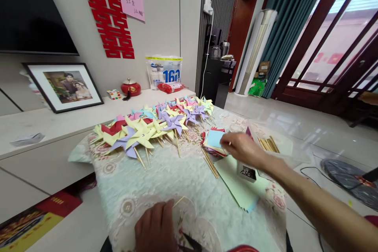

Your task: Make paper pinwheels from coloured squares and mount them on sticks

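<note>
Head view: the right hand [243, 147] is hovering, bunched, by paper squares [214, 138], likely stacked for reach toward the table's [180, 175] far-right corner; the left hand [155, 224] is sitting curled beside a stick [178, 201]; pinching, I can't tell.

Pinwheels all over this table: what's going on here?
A person is at a table of paper pinwheels, which lie massed along its far left side. The left hand holds a thin stick near the front edge. The right hand is at the stack of coloured paper squares; whether it grips one is unclear. Loose sticks and green sheets lie nearby.
</note>
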Tool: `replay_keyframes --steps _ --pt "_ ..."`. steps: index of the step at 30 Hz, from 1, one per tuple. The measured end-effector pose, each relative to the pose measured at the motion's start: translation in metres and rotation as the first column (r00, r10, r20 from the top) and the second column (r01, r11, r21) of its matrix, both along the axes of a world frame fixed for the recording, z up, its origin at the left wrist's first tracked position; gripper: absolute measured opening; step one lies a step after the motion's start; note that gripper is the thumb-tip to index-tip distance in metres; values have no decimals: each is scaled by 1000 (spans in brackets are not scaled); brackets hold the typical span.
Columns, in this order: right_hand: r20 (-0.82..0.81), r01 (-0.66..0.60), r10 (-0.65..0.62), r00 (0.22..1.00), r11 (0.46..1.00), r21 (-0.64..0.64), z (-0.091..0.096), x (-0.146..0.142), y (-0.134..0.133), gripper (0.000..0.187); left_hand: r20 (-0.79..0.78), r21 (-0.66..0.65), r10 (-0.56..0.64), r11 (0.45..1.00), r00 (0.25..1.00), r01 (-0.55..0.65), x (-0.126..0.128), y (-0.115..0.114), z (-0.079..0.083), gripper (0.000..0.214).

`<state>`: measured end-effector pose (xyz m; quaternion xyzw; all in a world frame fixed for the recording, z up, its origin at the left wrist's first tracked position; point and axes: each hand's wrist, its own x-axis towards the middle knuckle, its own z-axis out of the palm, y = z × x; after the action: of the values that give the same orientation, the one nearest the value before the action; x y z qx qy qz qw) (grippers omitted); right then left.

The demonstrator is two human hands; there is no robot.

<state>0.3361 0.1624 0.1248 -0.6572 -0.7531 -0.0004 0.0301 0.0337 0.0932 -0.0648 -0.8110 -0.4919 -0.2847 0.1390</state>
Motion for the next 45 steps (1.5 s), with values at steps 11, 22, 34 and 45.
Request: replay_keyframes --steps 11,22,34,45 --pt "-969 -158 -242 -57 960 -230 -96 -86 -97 37 830 -501 241 718 502 483 48 -28 73 16" --pt "-974 -14 -215 -74 977 -214 -85 -70 -98 27 799 -584 467 451 379 675 72 -49 67 23" --pt "-556 -79 -124 822 942 -327 -76 -63 -158 8 756 -621 579 486 305 615 43 -21 78 29" --pt "-47 -175 175 984 985 -3 -111 -40 -189 17 648 -710 494 668 580 225 36 0 82 44"
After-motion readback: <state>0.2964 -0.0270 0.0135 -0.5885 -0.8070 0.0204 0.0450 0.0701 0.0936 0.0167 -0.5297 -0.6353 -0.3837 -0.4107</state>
